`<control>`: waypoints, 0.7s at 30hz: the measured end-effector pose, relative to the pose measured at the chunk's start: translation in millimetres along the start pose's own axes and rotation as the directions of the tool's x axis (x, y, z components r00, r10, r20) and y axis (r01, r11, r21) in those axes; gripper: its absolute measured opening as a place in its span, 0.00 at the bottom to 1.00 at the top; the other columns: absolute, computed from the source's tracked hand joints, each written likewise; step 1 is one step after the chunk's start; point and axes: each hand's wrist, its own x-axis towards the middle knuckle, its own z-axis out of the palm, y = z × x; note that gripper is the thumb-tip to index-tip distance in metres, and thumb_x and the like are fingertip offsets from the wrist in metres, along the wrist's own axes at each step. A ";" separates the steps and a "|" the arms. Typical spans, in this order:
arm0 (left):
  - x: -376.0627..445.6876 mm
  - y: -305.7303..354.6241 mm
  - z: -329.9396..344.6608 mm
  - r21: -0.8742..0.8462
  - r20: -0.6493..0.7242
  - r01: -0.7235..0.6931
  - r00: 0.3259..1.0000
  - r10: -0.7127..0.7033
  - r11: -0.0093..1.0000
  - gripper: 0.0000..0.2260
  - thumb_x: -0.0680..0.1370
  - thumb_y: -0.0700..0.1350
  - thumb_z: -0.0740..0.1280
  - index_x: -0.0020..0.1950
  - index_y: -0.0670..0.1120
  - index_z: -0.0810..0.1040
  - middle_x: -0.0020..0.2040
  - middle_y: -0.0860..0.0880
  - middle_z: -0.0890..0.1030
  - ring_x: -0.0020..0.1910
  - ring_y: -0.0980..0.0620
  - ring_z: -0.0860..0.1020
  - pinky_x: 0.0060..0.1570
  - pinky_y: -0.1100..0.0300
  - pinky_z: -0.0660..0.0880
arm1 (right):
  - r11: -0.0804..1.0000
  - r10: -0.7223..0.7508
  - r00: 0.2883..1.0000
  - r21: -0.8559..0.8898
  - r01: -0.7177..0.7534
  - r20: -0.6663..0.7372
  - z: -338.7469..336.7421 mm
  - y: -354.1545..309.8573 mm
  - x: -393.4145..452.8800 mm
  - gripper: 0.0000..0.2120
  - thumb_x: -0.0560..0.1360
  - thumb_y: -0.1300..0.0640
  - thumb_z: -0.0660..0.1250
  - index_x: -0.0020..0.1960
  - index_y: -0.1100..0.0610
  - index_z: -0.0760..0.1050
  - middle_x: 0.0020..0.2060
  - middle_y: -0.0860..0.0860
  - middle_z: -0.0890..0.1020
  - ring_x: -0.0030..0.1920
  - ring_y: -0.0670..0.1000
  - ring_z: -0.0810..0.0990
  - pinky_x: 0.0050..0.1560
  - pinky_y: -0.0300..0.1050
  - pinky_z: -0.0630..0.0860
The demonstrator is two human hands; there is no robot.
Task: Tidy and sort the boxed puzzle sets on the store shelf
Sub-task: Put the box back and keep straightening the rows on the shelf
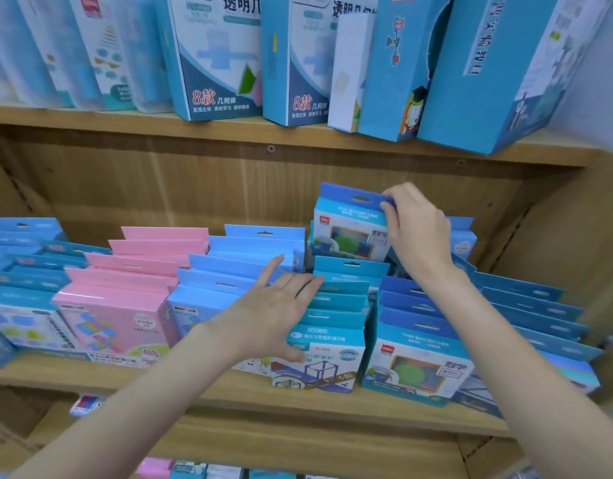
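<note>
Two bare hands are seen over the middle wooden shelf [298,395]. A blue boxed set [350,226] is pinched at its top hang-tab by the right hand [415,229], fingers curled over the tab's right corner; the box is lifted above its neighbours, upright, at the back of the rows. The left hand [274,312] is laid flat with straight, spread fingers across the tabs of the teal row [332,326], thumb down on the front box's face; nothing is gripped by it. Just right of that row a dark blue row [415,347] is stood, its front box showing the same green-circle print as the lifted one. To the left, a light blue row [236,271], a pink row [125,299] and further blue boxes [22,271] are lined up. Tall blue cartons [215,57] are stood on the upper shelf [125,122].
</note>
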 end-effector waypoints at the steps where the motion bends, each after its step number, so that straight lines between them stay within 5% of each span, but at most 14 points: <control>1: 0.3 -0.2 -0.5 0.002 0.005 0.001 1.000 -0.001 1.000 0.47 0.70 0.66 0.63 0.75 0.44 0.41 0.74 0.48 0.53 0.72 0.52 0.52 0.66 0.49 0.28 | 1.000 -0.006 0.998 0.024 0.007 -0.057 -6.9 -0.4 -0.6 0.08 0.79 0.57 0.58 0.52 0.60 0.73 0.49 0.55 0.77 0.44 0.59 0.77 0.38 0.52 0.74; 5: 2.2 -0.1 -4.9 0.016 0.035 -0.002 0.999 0.001 1.000 0.49 0.69 0.67 0.64 0.75 0.43 0.40 0.75 0.47 0.51 0.74 0.52 0.49 0.65 0.46 0.26 | 0.997 -0.020 0.978 0.065 0.034 -0.206 -33.1 3.4 -3.0 0.07 0.78 0.58 0.59 0.50 0.61 0.73 0.47 0.56 0.78 0.41 0.59 0.78 0.35 0.55 0.76; 11: 1.8 6.4 -6.2 0.063 0.022 -0.028 0.999 0.026 0.998 0.49 0.71 0.66 0.61 0.74 0.41 0.36 0.76 0.44 0.41 0.74 0.51 0.40 0.64 0.45 0.26 | 0.986 0.043 0.929 0.168 0.021 -0.366 -106.9 29.0 -29.0 0.06 0.77 0.63 0.59 0.49 0.66 0.73 0.42 0.58 0.76 0.41 0.44 0.69 0.41 0.36 0.64; 21: 6.7 9.8 1.3 0.026 -0.091 -0.073 0.993 0.075 0.997 0.45 0.71 0.67 0.60 0.75 0.45 0.41 0.76 0.45 0.45 0.74 0.50 0.44 0.61 0.52 0.22 | 0.948 0.083 0.994 0.302 -0.102 0.076 -127.9 37.6 -122.5 0.02 0.75 0.55 0.59 0.45 0.51 0.70 0.37 0.45 0.75 0.36 0.37 0.72 0.35 0.28 0.65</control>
